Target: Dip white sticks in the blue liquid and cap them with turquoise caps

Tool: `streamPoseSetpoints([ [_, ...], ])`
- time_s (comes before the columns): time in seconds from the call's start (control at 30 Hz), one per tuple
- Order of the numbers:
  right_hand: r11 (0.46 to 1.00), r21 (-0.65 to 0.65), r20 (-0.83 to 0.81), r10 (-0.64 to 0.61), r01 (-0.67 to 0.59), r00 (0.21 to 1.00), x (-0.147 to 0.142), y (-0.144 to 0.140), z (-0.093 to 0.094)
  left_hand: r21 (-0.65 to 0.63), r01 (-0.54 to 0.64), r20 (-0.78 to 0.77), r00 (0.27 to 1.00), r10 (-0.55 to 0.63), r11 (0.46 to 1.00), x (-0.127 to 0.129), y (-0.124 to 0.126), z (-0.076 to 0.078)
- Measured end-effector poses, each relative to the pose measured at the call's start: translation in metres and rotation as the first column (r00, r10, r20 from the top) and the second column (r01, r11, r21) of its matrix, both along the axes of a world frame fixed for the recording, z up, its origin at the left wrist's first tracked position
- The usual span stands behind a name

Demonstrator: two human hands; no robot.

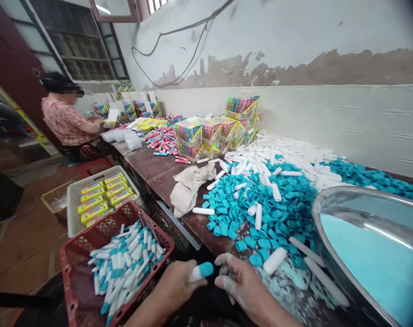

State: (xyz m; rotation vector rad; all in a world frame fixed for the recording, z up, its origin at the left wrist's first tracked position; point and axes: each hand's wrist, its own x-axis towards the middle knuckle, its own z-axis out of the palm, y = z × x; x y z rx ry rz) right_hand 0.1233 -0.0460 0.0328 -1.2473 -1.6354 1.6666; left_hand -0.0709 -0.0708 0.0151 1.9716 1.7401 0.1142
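The left hand [177, 286] grips a white tube with a blue cap [200, 271]. The right hand [242, 284] is just beside it, fingers curled; blue caps [261, 213] lie beyond.

A single head-worn camera looks forward and down from the near end of a long wooden bench [158, 170], at close range. It faces along the bench, which runs from lower right towards the upper left of the frame, beside a peeling wall [295, 45] across the upper right. The wearer's left hand [179, 286] and right hand [243, 288] sit at the bottom centre, nearest the lens. A seated co-worker [68, 120] marks the far end, upper left.
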Motion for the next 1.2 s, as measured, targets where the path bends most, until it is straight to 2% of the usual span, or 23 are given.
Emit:
streamPoseSetpoints([
  [0.1, 0.999, -0.012, -0.011, -0.038, 0.038, 0.999, 0.02, 0.006, 0.014, -0.019, -0.157, -0.167, 0.974, 0.152, 0.987, -0.073, -0.005, -0.001],
  [0.17, 0.998, 0.009, 0.058, -0.068, 0.067, 0.996, 0.042, 0.008, 0.02, -0.024, -0.247, -0.348, 0.91, 0.224, 0.969, -0.117, -0.005, -0.001],
  [0.23, 0.992, 0.058, 0.14, -0.116, 0.109, 0.983, 0.061, 0.008, 0.019, 0.058, -0.289, -0.444, 0.85, 0.284, 0.956, -0.14, 0.002, 0.002],
  [0.27, 0.988, 0.081, 0.168, -0.142, 0.13, 0.975, 0.067, 0.007, 0.018, 0.129, -0.269, -0.434, 0.85, 0.298, 0.954, -0.141, 0.008, 0.005],
  [0.33, 0.982, 0.105, 0.2, -0.174, 0.155, 0.964, 0.073, 0.002, 0.013, 0.296, -0.148, -0.312, 0.919, 0.242, 0.944, -0.123, 0.028, 0.014],
  [0.4, 0.983, 0.109, 0.213, -0.171, 0.151, 0.962, 0.071, -0.003, 0.009, 0.431, -0.004, -0.172, 0.981, 0.087, 0.902, -0.085, 0.056, 0.022],
  [0.43, 0.984, 0.112, 0.214, -0.163, 0.141, 0.963, 0.068, -0.005, 0.008, 0.478, 0.066, -0.158, 0.987, 0.011, 0.876, -0.064, 0.07, 0.025],
  [0.47, 0.984, 0.119, 0.214, -0.156, 0.133, 0.964, 0.066, -0.007, 0.007, 0.492, 0.141, -0.185, 0.981, -0.056, 0.859, -0.045, 0.085, 0.027],
  [0.53, 0.98, 0.158, 0.216, -0.151, 0.118, 0.965, 0.065, -0.011, 0.009, 0.461, 0.231, -0.277, 0.955, -0.108, 0.857, -0.015, 0.11, 0.026],
  [0.67, 0.931, 0.347, 0.284, -0.221, 0.115, 0.933, 0.072, -0.017, 0.022, 0.422, 0.28, -0.351, 0.928, -0.129, 0.863, 0.004, 0.132, 0.021],
  [0.73, 0.884, 0.46, 0.334, -0.259, 0.083, 0.906, 0.076, -0.021, 0.032, 0.419, 0.308, -0.338, 0.926, -0.168, 0.854, 0.009, 0.128, 0.022],
  [0.77, 0.842, 0.537, 0.36, -0.274, 0.042, 0.892, 0.077, -0.023, 0.037, 0.414, 0.327, -0.307, 0.929, -0.208, 0.849, 0.014, 0.122, 0.025],
  [0.8, 0.78, 0.626, 0.388, -0.29, -0.019, 0.875, 0.078, -0.025, 0.042, 0.4, 0.346, -0.228, 0.934, -0.273, 0.849, 0.021, 0.113, 0.028],
  [0.83, 0.691, 0.716, 0.417, -0.313, -0.096, 0.853, 0.077, -0.027, 0.046, 0.378, 0.382, -0.124, 0.924, -0.362, 0.843, 0.031, 0.103, 0.033],
  [0.9, 0.505, 0.826, 0.475, -0.388, -0.249, 0.79, 0.075, -0.031, 0.052, 0.32, 0.46, 0.082, 0.858, -0.507, 0.829, 0.056, 0.078, 0.046],
  [0.93, 0.447, 0.841, 0.5, -0.428, -0.305, 0.753, 0.075, -0.033, 0.053, 0.286, 0.494, 0.158, 0.821, -0.549, 0.821, 0.071, 0.066, 0.053],
  [0.97, 0.421, 0.84, 0.523, -0.464, -0.342, 0.714, 0.074, -0.036, 0.053, 0.261, 0.508, 0.219, 0.797, -0.563, 0.821, 0.085, 0.056, 0.06],
  [1.07, 0.415, 0.833, 0.549, -0.545, -0.365, 0.633, 0.083, -0.046, 0.05, 0.229, 0.518, 0.331, 0.755, -0.566, 0.824, 0.121, 0.04, 0.07],
  [1.13, 0.405, 0.848, 0.525, -0.555, -0.342, 0.646, 0.099, -0.05, 0.05, 0.273, 0.5, 0.368, 0.735, -0.569, 0.822, 0.134, 0.041, 0.065],
  [1.2, 0.441, 0.858, 0.493, -0.56, -0.263, 0.666, 0.125, -0.052, 0.058, 0.377, 0.422, 0.382, 0.74, -0.553, 0.825, 0.136, 0.048, 0.051],
])
